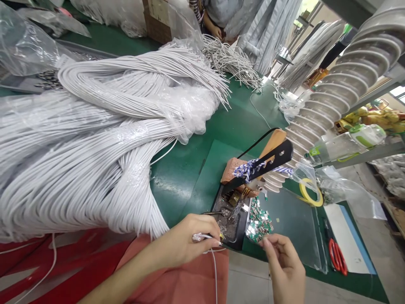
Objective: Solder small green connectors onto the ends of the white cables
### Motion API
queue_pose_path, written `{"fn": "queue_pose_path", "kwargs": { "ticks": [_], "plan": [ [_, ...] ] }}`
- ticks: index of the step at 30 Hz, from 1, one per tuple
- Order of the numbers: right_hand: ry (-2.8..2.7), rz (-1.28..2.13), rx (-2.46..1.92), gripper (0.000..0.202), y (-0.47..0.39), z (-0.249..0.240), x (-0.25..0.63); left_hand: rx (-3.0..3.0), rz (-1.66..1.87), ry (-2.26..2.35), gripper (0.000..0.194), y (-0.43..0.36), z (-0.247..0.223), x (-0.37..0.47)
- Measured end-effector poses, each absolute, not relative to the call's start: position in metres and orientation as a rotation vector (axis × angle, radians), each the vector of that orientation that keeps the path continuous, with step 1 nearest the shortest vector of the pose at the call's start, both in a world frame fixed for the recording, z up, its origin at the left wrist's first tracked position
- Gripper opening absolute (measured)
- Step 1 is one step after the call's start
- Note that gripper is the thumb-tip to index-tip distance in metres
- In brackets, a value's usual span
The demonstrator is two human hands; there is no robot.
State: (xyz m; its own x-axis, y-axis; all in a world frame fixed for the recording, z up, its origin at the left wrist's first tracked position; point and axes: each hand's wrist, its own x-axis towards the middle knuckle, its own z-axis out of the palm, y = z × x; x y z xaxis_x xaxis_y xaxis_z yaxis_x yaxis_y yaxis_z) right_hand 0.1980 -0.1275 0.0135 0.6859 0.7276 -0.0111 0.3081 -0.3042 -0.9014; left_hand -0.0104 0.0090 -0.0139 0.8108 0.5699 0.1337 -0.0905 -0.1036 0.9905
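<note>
My left hand (191, 236) is closed around a thin white cable (215, 270), and the cable's stripped end pokes out at the fingertips. The rest of that cable hangs down over my lap. At the near edge of the pile of small green circuit boards (260, 221), my right hand (283, 257) has thumb and forefinger pinched together; what lies between them is too small to tell. Between the hands and a little farther off sits a black tray (232, 236) with solder scraps. A soldering iron in a black holder (265, 164) is tied above it against a brick (230, 169).
Thick bundles of white cable (95, 181) cover the left of the green table (180, 181). A ribbed extraction hose (332, 88) comes down at the right. Red-handled scissors (338, 256), yellow tape (310, 192) and a bottle (348, 141) are on the right. Another person's hand (217, 32) shows at the back.
</note>
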Motion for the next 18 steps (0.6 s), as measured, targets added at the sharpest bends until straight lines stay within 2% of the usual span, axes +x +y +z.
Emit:
{"fn": "queue_pose_path", "kwargs": {
  "ticks": [5, 11, 18],
  "plan": [
    [-0.944, 0.670, -1.587, 0.010, -0.113, 0.005, 0.150, 1.579, 0.598, 0.444, 0.013, 0.008, -0.006, -0.009],
    [-0.896, 0.735, -1.698, 0.011, -0.107, -0.014, 0.129, 1.547, 0.612, 0.550, 0.015, 0.008, -0.001, -0.008],
    [-0.864, 0.782, -1.685, 0.010, -0.107, -0.014, 0.123, 1.511, 0.607, 0.591, 0.016, 0.006, 0.001, -0.007]
  ]
}}
